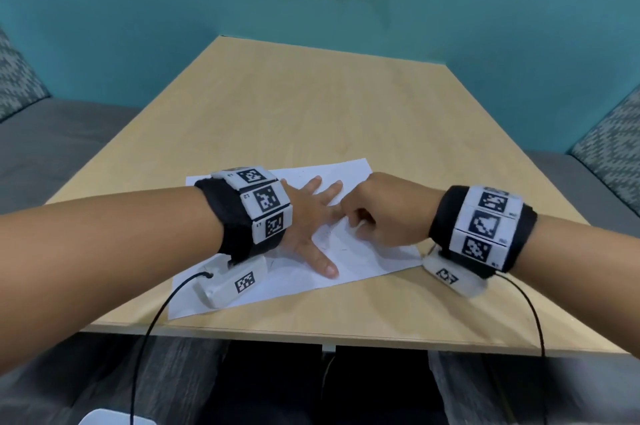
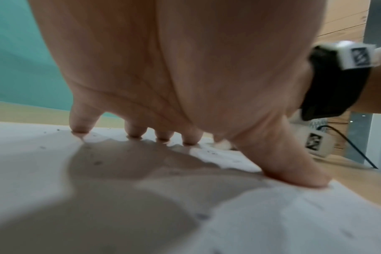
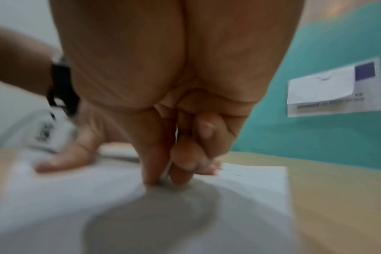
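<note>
- While the table (image 1: 311, 105) is the largest item, it serves only as backing; the sheet of paper (image 1: 356, 261) lies flat near its 6 o'clock edge.
- Judged handling of the sheet: light, limp, quick to crease or slide. Pin it flat under a palm; lift by the free corner at 1 o'clock.
- On the left hand (image 1: 308, 220), fingers spread, tips pressing the sheet down.
- At its 3 o'clock, the right hand (image 1: 384, 213): thumb and forefinger pinch a small whitish thing (image 2: 222, 146), probably an eraser, against the paper.

Paper (image 1: 349, 172) lies on table (image 1: 311, 95); left hand (image 1: 306, 216) on it, right hand (image 1: 386, 211) beside
</note>
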A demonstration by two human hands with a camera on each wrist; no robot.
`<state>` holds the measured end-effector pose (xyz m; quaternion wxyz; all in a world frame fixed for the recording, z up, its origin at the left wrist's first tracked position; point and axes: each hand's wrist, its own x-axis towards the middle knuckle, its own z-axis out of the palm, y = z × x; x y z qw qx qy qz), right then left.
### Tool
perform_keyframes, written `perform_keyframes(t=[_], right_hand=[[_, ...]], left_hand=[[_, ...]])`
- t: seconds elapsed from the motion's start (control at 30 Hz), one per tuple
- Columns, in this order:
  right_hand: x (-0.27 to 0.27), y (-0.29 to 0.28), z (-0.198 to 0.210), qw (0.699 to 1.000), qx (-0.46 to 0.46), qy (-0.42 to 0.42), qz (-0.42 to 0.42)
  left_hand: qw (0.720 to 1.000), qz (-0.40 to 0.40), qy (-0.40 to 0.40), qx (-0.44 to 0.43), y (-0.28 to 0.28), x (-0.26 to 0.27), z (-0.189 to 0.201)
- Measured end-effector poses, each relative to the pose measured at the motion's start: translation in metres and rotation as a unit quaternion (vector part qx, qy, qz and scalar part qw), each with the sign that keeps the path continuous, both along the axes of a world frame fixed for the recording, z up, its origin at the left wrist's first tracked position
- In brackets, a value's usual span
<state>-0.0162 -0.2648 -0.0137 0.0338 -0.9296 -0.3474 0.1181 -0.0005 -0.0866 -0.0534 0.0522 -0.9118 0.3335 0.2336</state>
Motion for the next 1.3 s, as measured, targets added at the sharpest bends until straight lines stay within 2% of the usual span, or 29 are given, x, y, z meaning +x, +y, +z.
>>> perform_keyframes(t=[0.13,0.23,0.3,0.43,0.6,0.77,0.93,1.1,1.3], right_hand=[[-0.031,0.009,-0.004,0.996,0.014,0.071,0.052],[-0.006,-0.006,0.001,1.000,-0.002,0.011,0.001],[-0.004,-0.010,0.000,1.000,0.011,0.006,-0.016],[-0.032,0.004,-0.005,0.996,0.017,0.078,0.036],[0.005,-0.014,0.001,0.999,0.003,0.016,-0.049],[-0.024,0.001,-0.004,0.997,0.010,0.070,0.019],[0.015,-0.022,0.001,0.997,-0.004,0.013,-0.076],[0.019,-0.025,-0.004,0.996,-0.002,0.012,-0.087],[0.016,-0.024,-0.001,0.997,-0.001,0.012,-0.080]], left_hand=[[1.000,0.002,-0.003,-0.008,0.001,-0.002,-0.001],[1.000,0.007,0.001,-0.006,0.000,-0.001,0.001],[1.000,0.009,0.001,0.004,-0.001,-0.001,0.002],[1.000,-0.001,-0.002,0.003,0.000,-0.002,0.001],[1.000,0.013,0.001,0.021,-0.001,0.003,0.002],[1.000,0.007,-0.009,0.025,0.001,0.003,0.000],[0.999,0.013,-0.018,0.044,0.002,0.002,0.001],[0.996,0.000,-0.022,0.085,-0.007,0.002,0.015],[1.000,-0.019,-0.006,0.022,-0.028,0.001,0.011]])
